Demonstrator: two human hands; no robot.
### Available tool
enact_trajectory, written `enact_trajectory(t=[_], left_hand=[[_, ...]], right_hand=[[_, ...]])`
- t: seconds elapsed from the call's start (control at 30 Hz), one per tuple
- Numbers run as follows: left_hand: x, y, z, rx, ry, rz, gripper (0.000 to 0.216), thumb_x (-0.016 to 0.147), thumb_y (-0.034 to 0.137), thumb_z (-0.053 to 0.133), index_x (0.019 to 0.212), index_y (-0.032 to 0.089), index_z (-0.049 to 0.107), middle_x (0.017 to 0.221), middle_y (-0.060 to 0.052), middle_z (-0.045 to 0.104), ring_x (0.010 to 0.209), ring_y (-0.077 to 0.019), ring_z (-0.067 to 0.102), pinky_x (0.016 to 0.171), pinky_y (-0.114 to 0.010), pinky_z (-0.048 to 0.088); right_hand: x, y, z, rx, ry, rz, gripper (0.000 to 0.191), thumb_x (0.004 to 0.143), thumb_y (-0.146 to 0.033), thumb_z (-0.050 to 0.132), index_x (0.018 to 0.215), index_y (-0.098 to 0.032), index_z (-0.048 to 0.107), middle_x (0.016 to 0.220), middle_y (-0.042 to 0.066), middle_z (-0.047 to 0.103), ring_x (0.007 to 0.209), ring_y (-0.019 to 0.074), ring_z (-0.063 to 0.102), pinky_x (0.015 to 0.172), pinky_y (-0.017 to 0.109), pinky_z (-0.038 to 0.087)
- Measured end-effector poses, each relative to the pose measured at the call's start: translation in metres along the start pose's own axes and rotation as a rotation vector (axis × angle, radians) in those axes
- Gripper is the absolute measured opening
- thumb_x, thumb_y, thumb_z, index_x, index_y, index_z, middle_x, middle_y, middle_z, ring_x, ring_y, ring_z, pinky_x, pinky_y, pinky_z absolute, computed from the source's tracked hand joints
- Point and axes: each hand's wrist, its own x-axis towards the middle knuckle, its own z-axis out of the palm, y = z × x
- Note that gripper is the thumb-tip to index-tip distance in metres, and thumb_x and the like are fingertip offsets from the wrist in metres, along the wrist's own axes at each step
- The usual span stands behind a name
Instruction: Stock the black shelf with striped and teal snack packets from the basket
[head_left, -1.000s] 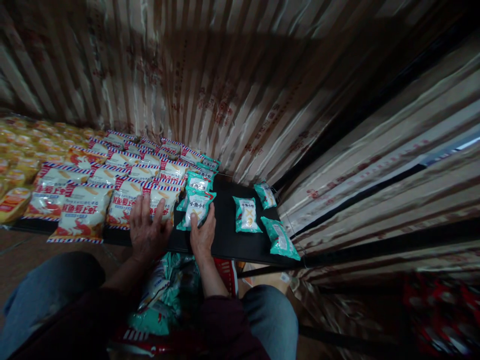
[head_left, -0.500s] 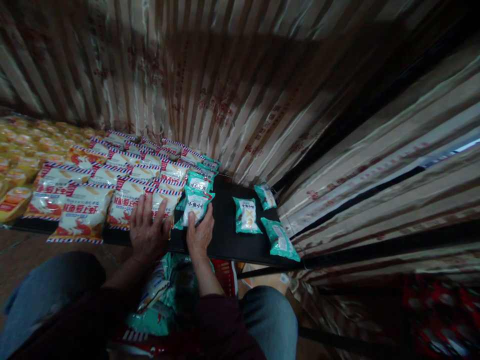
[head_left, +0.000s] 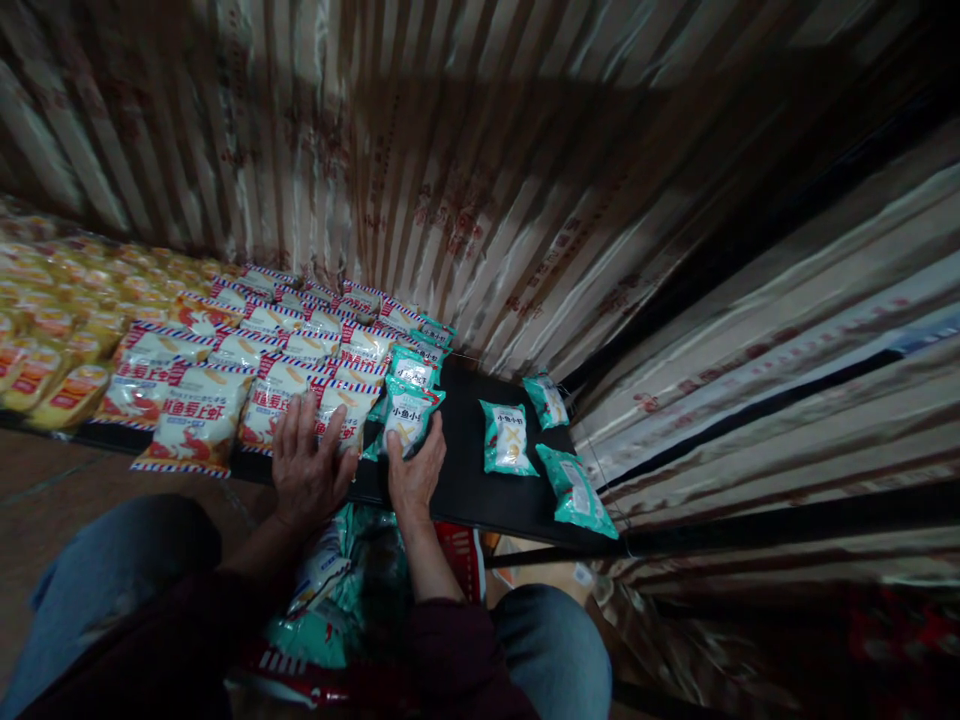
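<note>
teal packet [head_left: 407, 420] (print perhaps 小鱼小…) under right hand [head_left: 415, 478], on black shelf [head_left: 466, 472]

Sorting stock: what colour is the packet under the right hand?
The snack packet is teal with a white front, head view.

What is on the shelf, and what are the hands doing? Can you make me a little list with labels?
Left hand: flat on a striped packet
Right hand: touching the front teal packet; grip unclear
Shelf: black, dimly lit
Other teal packets: three, lying apart to the right
Far left: yellow packets in rows
Below the shelf: red basket with more packets
</note>
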Motion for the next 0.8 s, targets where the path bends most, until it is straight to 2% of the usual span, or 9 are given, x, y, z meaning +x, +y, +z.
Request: enact_trajectory(t=[0.17,0.27,0.4,0.53,0.67,0.8], left_hand=[[-0.005,-0.003,-0.001,0.001,-0.027,-0.014,0.062,0.082,0.028,0.058,0.14,0.019,0.04,0.156,-0.016,0.019,0.142,-0.0364,0.02,0.111,-0.056,0.025],[-0.004,-0.007,-0.006,0.005,0.024,-0.015,0.061,0.084,0.023,0.055,0.141,0.018,0.036,0.155,-0.017,0.021,0.142,-0.0357,0.02,0.11,-0.056,0.026],[0.0,-0.026,-0.022,0.034,0.115,-0.094,0.059,0.085,0.019,0.053,0.142,0.021,0.036,0.156,-0.013,0.019,0.143,-0.0343,0.016,0.112,-0.057,0.024],[-0.005,-0.064,-0.035,0.112,0.229,-0.238,0.054,0.088,0.02,0.048,0.141,0.02,0.038,0.157,-0.012,0.018,0.143,-0.0375,0.014,0.111,-0.063,0.023],[-0.018,-0.093,-0.032,0.171,0.321,-0.379,0.053,0.088,0.022,0.047,0.14,0.021,0.039,0.153,-0.011,0.028,0.14,-0.0408,0.021,0.108,-0.066,0.025],[-0.019,-0.093,-0.024,0.121,0.293,-0.528,0.048,0.088,0.024,0.046,0.135,0.016,0.046,0.147,-0.017,0.037,0.138,-0.0385,0.028,0.108,-0.063,0.027]], right_hand=[[-0.003,-0.003,-0.006,-0.005,0.109,-0.16,0.064,0.092,-0.046,0.043,0.142,-0.009,0.029,0.143,0.024,0.037,0.137,0.0314,0.028,0.106,0.057,0.029],[-0.008,-0.01,-0.012,0.003,0.12,-0.294,0.053,0.094,-0.036,0.041,0.141,-0.013,0.034,0.146,0.021,0.034,0.14,0.03,0.024,0.106,0.059,0.029],[-0.023,-0.029,-0.014,0.029,-0.004,-0.49,0.046,0.093,-0.028,0.042,0.139,-0.018,0.041,0.149,0.016,0.033,0.141,0.0298,0.021,0.106,0.058,0.031],[-0.04,-0.052,-0.001,0.031,-0.157,-0.644,0.043,0.093,-0.028,0.045,0.136,-0.022,0.046,0.148,0.012,0.037,0.143,0.0293,0.019,0.107,0.054,0.033],[-0.047,-0.064,0.018,0.0,-0.188,-0.663,0.043,0.093,-0.031,0.047,0.135,-0.022,0.048,0.147,0.013,0.039,0.144,0.0304,0.014,0.106,0.054,0.032],[-0.044,-0.064,0.027,-0.021,-0.212,-0.621,0.045,0.093,-0.032,0.045,0.137,-0.021,0.046,0.148,0.012,0.038,0.144,0.0294,0.015,0.107,0.053,0.031]])
